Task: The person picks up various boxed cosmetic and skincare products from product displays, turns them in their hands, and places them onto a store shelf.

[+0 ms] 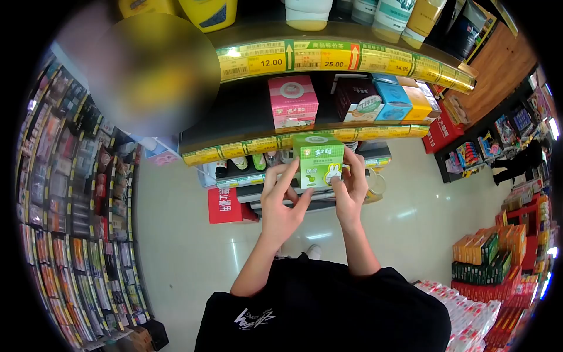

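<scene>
Between my two hands is a green box (321, 163) with a white rabbit and a green fruit printed on its front. My left hand (282, 199) grips its left side, fingers up along the edge and thumb near the bottom. On the opposite side, my right hand (350, 186) has its fingers behind the box and its thumb at the lower right corner. The box is upright in front of the shelf edge. Just behind and above it, a pink box (293, 101) of similar shape stands on the shelf (234, 114).
Dark brown (356, 101), blue (393, 101) and yellow boxes stand right of the pink one. Yellow price strips (328, 57) edge the shelves, with bottles above. A blurred round patch covers the upper left. Racks (79, 252) line the left; stacked cartons (484, 252) stand right.
</scene>
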Demonstrator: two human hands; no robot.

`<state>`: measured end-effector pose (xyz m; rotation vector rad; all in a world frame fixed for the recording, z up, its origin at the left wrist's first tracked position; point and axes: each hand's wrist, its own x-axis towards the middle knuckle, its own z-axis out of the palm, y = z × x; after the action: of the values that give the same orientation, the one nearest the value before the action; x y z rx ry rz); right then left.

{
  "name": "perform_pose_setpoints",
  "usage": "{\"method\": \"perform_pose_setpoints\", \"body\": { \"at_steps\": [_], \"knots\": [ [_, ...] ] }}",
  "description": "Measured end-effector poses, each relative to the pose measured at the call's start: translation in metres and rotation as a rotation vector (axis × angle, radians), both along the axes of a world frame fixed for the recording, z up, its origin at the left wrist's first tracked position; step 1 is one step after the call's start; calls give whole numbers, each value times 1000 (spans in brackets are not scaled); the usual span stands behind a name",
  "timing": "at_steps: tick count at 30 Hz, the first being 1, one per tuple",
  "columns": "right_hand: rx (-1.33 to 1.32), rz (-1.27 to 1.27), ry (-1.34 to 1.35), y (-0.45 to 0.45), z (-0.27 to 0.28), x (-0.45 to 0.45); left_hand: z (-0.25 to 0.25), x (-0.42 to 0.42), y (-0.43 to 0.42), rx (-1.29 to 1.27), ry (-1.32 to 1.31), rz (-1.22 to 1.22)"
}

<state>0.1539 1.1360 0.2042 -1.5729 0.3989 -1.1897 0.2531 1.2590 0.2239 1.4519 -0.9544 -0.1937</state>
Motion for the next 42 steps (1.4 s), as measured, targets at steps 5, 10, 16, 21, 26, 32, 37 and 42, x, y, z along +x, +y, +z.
{"method": "perform_pose_setpoints", "body": {
  "at_steps": [5,10,16,21,26,32,37,42],
  "knots": [
    [-4,18,27,4,5,3,2,1,5,-7,2,22],
    [-26,39,7,6,3,9,3,4,12,-9,-10,45],
    [-58,92,-20,16,6,21,6,12,26,-19,-44,86],
    [-192,128,-24,28,19,43,22,36,47,-30,-25,115],
    [-361,126,17,48,44,74,41,68,59,-77,25,298],
    [-426,166,25,52,67,94,59,95,59,-155,-40,273],
    [-317,199,-3,54,66,105,62,112,51,-163,-80,283],
    [-409,134,113,46,61,110,53,129,27,-163,-14,271]
  ]
}}
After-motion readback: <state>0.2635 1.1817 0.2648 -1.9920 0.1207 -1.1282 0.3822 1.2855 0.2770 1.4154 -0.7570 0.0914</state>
